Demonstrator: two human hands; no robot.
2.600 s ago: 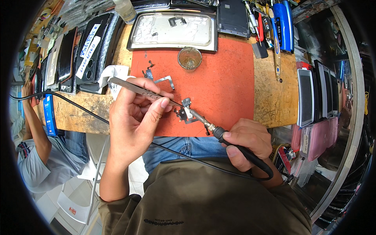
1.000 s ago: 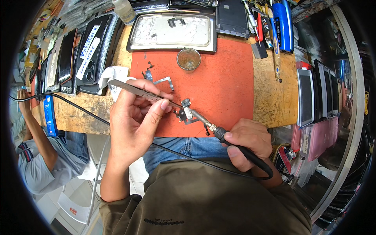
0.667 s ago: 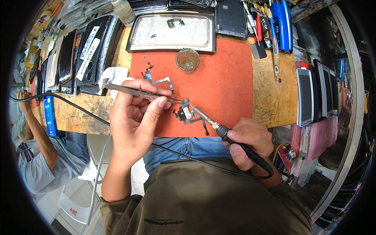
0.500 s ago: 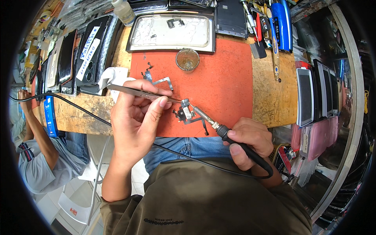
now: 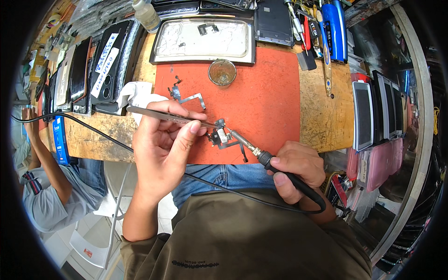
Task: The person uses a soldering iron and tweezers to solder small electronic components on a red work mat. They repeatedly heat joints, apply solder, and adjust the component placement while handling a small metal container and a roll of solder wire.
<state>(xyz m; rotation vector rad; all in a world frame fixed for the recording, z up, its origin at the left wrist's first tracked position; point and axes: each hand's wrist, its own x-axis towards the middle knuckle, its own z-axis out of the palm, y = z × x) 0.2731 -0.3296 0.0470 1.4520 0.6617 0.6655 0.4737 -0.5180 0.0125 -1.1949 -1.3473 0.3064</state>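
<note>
My left hand is closed around metal tweezers, whose tips meet the top of a small flex cable assembly with black and silver parts. My right hand grips the black handle of a soldering iron. The iron's tip reaches the upper right of that assembly; whether it touches cannot be made out. Farther back on the red mat lies another flex cable, bent and silver-dark. A small round glass cup stands beyond it.
A pale tray with small dark parts lies behind the cup. Phones and white tissue are at left; hand tools at back right. The iron's black cord crosses my lap. Another person sits at far left.
The soldering iron's tip has shifted slightly down and right along the assembly. The tweezers' tips have dipped a little lower at its top. Both hands keep their holds.
</note>
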